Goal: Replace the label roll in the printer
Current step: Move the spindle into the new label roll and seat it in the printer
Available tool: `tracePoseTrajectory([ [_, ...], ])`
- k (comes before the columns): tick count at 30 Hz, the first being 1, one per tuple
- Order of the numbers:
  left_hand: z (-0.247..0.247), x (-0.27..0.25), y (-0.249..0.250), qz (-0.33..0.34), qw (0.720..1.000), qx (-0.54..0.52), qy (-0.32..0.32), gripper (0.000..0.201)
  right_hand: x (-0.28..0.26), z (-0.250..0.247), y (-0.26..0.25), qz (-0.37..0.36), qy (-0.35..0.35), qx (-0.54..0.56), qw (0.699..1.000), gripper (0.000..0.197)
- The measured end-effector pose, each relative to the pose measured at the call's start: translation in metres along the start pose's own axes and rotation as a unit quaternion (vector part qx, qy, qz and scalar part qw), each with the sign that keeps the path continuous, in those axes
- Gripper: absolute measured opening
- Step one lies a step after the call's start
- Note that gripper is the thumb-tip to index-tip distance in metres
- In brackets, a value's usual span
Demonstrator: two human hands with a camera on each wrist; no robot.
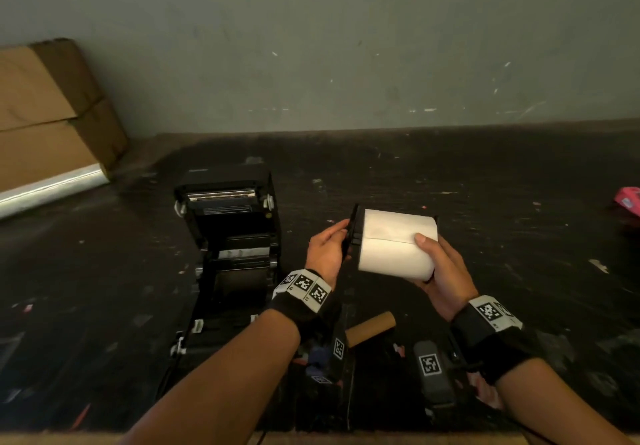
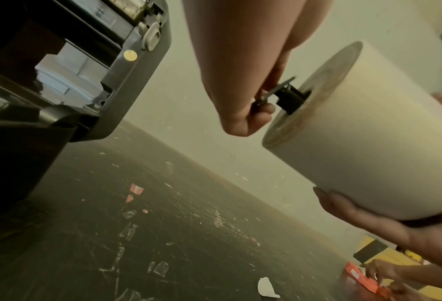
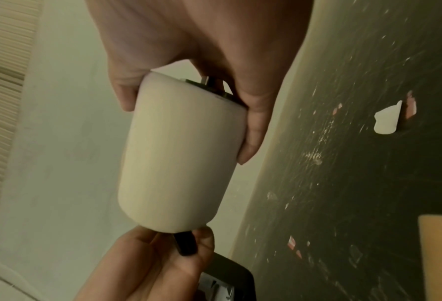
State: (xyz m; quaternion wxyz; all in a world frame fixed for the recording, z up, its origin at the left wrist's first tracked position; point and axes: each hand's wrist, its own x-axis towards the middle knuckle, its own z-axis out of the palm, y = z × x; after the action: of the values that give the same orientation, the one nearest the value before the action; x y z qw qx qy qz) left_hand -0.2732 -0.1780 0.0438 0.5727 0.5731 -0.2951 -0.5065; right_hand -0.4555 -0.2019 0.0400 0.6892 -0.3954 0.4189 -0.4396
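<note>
A full white label roll (image 1: pixel 396 242) hangs in the air right of the black printer (image 1: pixel 230 236), whose lid stands open. My right hand (image 1: pixel 438 264) grips the roll (image 3: pixel 181 154) from its right end, thumb on top and fingers underneath. A black spindle (image 2: pixel 289 97) sticks out of the roll's (image 2: pixel 369 132) left end. My left hand (image 1: pixel 329 249) pinches the spindle's black end plate (image 1: pixel 355 228). My left hand (image 2: pixel 243 114) shows in the left wrist view, my right hand (image 3: pixel 201 61) in the right wrist view. An empty brown cardboard core (image 1: pixel 370 328) lies on the dark table near me.
Cardboard boxes (image 1: pixel 52 112) lean against the wall at the back left. A pink object (image 1: pixel 628 200) lies at the far right edge. Another person's hands (image 2: pixel 384 272) handle an orange item on the table. Paper scraps (image 2: pixel 266 287) litter the scratched dark tabletop (image 1: pixel 450 174).
</note>
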Motion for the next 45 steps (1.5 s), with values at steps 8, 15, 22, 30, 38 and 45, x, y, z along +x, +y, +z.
tracePoseTrajectory([
  [8,-0.031,-0.015,0.015,-0.006,0.998,0.027,0.052,0.026,-0.017,0.053,0.013,-0.043,0.017,-0.040,0.998,0.073],
  [15,-0.087,-0.028,0.026,-0.005,0.999,-0.034,0.014,0.035,-0.033,0.109,0.026,-0.076,0.032,-0.046,0.996,0.066],
  [22,-0.149,-0.044,0.039,0.026,0.999,-0.017,-0.037,0.034,-0.051,0.160,0.039,-0.104,0.029,-0.067,0.992,0.054],
  [30,-0.215,-0.061,0.060,-0.025,0.994,-0.076,-0.069,0.030,-0.063,0.214,0.055,-0.127,-0.009,-0.138,0.982,0.066],
  [38,-0.271,-0.061,0.059,0.010,0.990,0.001,-0.140,0.041,-0.059,0.249,0.064,-0.108,-0.048,-0.189,0.975,0.074],
  [45,-0.292,-0.056,0.045,0.003,0.992,-0.072,-0.104,0.039,-0.039,0.261,0.080,-0.030,-0.057,-0.024,0.998,0.037],
])
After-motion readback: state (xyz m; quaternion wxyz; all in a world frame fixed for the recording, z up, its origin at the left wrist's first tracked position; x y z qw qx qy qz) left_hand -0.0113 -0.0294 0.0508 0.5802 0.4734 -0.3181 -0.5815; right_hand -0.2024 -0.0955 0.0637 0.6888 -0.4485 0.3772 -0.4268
